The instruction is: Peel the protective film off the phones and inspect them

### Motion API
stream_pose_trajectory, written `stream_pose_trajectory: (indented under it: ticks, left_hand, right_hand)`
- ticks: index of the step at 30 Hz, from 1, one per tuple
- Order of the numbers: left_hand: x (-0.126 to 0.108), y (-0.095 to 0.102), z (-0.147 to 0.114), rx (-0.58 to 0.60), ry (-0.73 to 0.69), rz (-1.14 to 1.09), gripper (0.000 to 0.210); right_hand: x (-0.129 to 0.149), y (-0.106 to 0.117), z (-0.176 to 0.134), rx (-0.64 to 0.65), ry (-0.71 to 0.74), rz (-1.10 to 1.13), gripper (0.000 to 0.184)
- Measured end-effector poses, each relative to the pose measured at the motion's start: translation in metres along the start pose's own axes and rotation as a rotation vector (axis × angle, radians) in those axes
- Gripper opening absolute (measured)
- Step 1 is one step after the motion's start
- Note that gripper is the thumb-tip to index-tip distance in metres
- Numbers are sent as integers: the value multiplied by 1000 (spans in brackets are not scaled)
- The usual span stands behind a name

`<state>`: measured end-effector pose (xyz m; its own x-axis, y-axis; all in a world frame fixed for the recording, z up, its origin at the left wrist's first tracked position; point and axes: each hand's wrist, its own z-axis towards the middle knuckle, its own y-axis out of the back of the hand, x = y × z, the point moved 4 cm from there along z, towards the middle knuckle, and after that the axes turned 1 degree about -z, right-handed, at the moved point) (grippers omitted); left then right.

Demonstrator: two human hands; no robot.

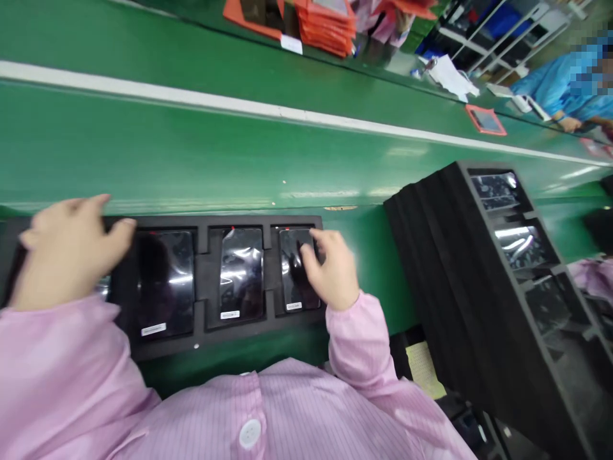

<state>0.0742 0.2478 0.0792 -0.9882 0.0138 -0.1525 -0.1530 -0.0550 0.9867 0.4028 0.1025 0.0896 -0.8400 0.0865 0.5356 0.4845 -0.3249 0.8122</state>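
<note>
A long black foam tray (205,268) lies on the green bench. In its recesses sit glossy dark phone-like screens with small white labels, among them a left screen (166,281), a middle screen (242,271) and a right screen (294,271). Over the tray's left end is my left hand (71,246), thumb apart from the fingers, nothing held; it covers most of another screen there. At the right end, my right hand (332,268) hovers over or touches the right screen's edge; which, I cannot tell. Its thumb and forefinger are apart.
To the right stands a leaning stack of black foam trays (431,255), the top one holding filmed screens. Orange-red pouches (328,25) and papers (450,76) lie beyond a white strip (201,102). A person in blue (569,83) works at the far right.
</note>
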Motion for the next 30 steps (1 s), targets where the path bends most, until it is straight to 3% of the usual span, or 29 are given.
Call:
stream_pose_trajectory:
  ticks: [2,4,6,9,12,15,18,21,24,27,30]
  left_hand:
    - [-37,2,-31,-3,-139,-44,55]
    - [-80,-8,-68,72,-321,-143,57]
    - [-112,-26,-99,145,-401,-172,72]
    - [-131,-44,-120,137,-368,-141,84]
    - [-134,-43,-121,108,-345,-152,81]
    - [-129,-29,-120,184,-254,-226,74]
    - [-114,-12,-116,273,-142,-319,56]
    - [-85,1,-104,284,-79,-393,46]
    - [-63,-1,-94,325,-86,-543,48]
    - [-66,-18,-100,349,-152,-665,53]
    - [-81,-34,-117,276,-198,-693,55]
  right_hand:
    - [11,-25,-26,105,-8,-123,58]
    - [15,-47,-46,147,-25,-200,73]
    - [14,-59,-54,120,-25,-224,73]
    - [13,-56,-49,35,6,-252,69]
    - [9,-30,-36,-5,-39,-286,61]
    - [-7,8,-30,-17,-208,-244,49]
    - [-24,25,-35,34,-318,106,53]
    - [-29,12,-42,78,-351,524,60]
    - [-26,-15,-47,111,-330,707,61]
    - [-22,-29,-48,59,-263,625,58]
    - [-19,-22,-50,-104,-88,322,54]
